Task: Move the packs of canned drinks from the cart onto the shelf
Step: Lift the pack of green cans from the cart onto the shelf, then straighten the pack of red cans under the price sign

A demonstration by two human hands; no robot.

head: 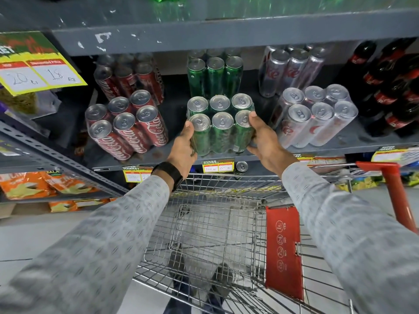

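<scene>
A shrink-wrapped pack of green cans (221, 130) stands at the front of the grey shelf (267, 157), between a red cola pack (127, 128) and a silver diet cola pack (315, 118). My left hand (184, 147) grips the pack's left side and my right hand (263, 138) grips its right side. A second green pack (215, 74) stands behind it. The wire cart (217, 232) below me holds no packs that I can see.
Dark cola bottles (390, 91) fill the shelf's right end. More red and silver packs stand at the back. The cart's red handle (394, 191) rises at right. Snack bags (40, 186) sit on a lower shelf at left. A yellow price sign (38, 71) hangs upper left.
</scene>
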